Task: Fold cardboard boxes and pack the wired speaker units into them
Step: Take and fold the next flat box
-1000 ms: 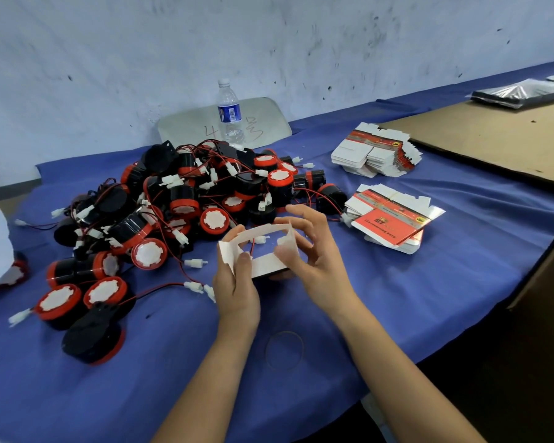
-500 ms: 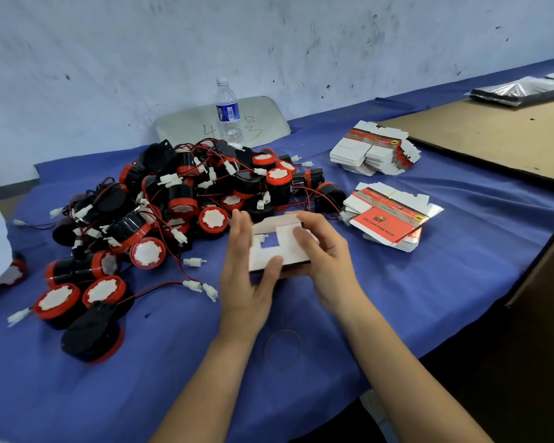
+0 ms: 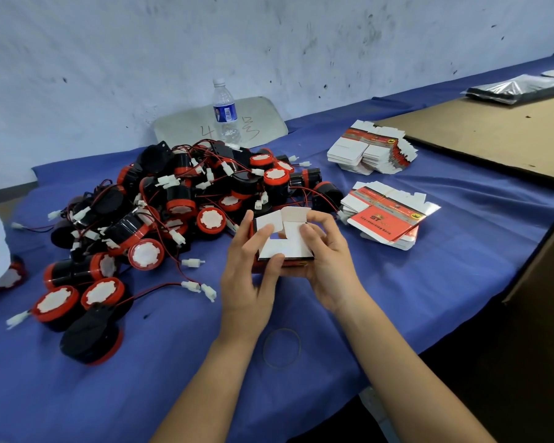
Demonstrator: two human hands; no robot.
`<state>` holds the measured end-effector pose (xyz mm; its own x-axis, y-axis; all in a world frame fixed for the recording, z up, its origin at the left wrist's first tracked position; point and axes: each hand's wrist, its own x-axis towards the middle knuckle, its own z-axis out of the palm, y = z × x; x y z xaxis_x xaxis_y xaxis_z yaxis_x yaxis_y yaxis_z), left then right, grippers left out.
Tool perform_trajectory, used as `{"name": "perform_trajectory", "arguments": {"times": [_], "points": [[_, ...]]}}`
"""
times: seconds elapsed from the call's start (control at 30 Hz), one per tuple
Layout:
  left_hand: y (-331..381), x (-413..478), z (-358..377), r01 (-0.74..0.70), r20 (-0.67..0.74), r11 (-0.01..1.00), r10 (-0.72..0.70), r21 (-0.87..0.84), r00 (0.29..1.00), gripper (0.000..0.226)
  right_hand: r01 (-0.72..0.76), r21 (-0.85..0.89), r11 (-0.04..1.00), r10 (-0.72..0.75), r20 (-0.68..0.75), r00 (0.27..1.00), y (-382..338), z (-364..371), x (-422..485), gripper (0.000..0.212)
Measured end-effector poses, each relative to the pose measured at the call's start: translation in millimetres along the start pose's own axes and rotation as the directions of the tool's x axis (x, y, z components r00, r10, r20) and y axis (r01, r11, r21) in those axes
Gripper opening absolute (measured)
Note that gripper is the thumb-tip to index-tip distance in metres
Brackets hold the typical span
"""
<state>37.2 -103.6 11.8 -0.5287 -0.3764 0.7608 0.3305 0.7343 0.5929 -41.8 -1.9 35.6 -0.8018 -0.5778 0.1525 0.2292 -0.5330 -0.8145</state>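
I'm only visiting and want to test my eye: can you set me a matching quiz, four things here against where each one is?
Things: 1 water bottle; 2 rubber band; 3 small box; 4 brown cardboard sheet.
Places: A gripped by the left hand and right hand; B flat at the far right; C upright by the wall; D loose on the blue cloth between the forearms.
Pairs: 1-C, 2-D, 3-A, 4-B.

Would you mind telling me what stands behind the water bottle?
A pale board leans on the wall behind the water bottle, handwritten marks on either side of it; the bottle hides any writing between them.
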Motion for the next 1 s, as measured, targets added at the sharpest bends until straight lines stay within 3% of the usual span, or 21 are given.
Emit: {"name": "perform_trajectory", "arguments": {"times": [0.17, 0.3, 0.5, 0.6, 0.77, 0.9, 1.0], "points": [[1.9, -0.9, 1.2, 0.005, -0.039, 0.999, -0.007, -0.039, 0.999, 0.035, 0.092, -0.065, 0.994, -0.09, 0.033, 0.995, -0.6, 0.5, -0.7, 0.017], [1.8, -1.5, 0.1, 0.031, -0.05, 0.998, -0.034, -0.054, 0.998, 0.034, 0.134, -0.082, 0.988, -0.133, 0.02, 0.991, -1.3, 2.5, -2.4, 0.032], [0.4, -0.9, -1.1, 0.008, -0.022, 0.999, -0.007, 0.037, 1.0, 0.023, 0.183, -0.125, 0.975, -0.183, 0.017, 0.983, 3.8, -0.3, -0.3, 0.031], [0.9, -1.5, -0.8, 0.019, -0.016, 0.999, -0.018, 0.038, 1.0, 0.023, 0.188, -0.106, 0.976, -0.185, 0.042, 0.982, 2.4, -1.7, 0.9, 0.042], [-0.1, -1.0, -0.2, 0.02, 0.018, 1.0, -0.02, -0.003, 1.0, 0.025, 0.084, -0.02, 0.996, -0.082, 0.089, 0.993, -4.6, -1.1, -0.7, 0.022], [-2.5, -2.3, 1.3, 0.045, 0.013, 0.993, -0.044, -0.111, 0.999, 0.031, 0.101, -0.101, 0.99, -0.096, 0.051, 0.994, -0.4, -2.3, -0.7, 0.003], [-4.3, -3.2, 1.4, 0.075, -0.021, 0.986, -0.079, -0.147, 0.997, 0.041, 0.147, -0.136, 0.98, -0.136, 0.086, 0.987, 1.2, -0.9, -2.8, 0.02]]}}
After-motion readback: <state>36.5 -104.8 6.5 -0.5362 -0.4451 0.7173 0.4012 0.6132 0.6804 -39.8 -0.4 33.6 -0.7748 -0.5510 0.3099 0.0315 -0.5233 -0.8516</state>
